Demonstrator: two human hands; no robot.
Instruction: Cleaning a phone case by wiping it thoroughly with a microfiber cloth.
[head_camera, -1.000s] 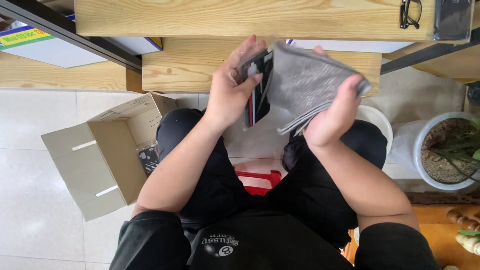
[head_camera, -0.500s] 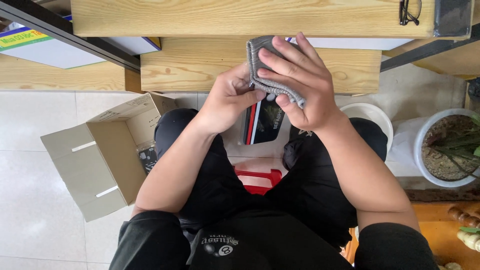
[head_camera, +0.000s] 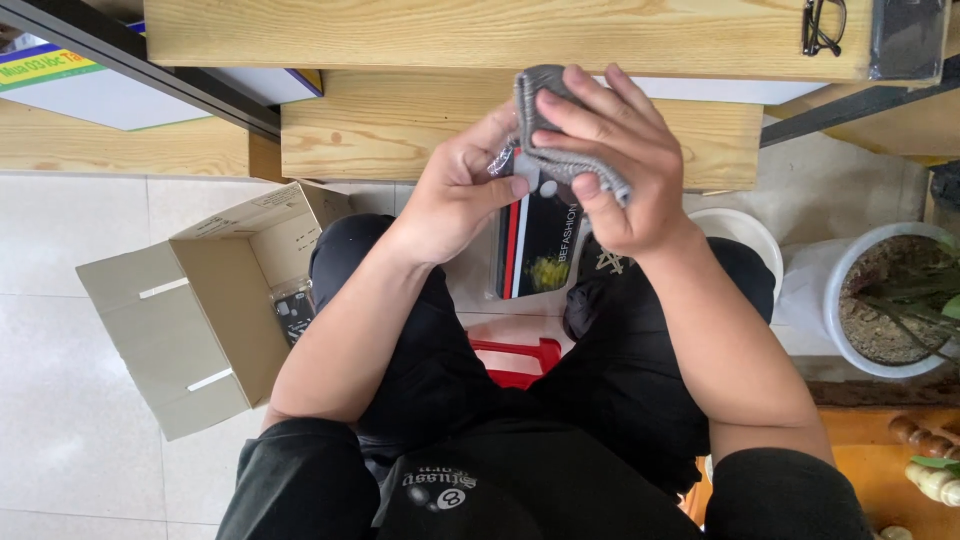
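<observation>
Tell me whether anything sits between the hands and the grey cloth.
Nothing visible does. Both the left hand and right hand already grip the grey cloth directly, fingers wrapped over it, above the dark packet on the lap.

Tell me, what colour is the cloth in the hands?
Grey, a knitted-looking cloth bunched between the left hand and right hand; head view.

Right hand (head_camera: 610, 165) covers most of the grey cloth (head_camera: 545, 95), the dark packet (head_camera: 540, 250) top sits behind both hands, plant pot (head_camera: 890, 300) cut off at right edge.
</observation>
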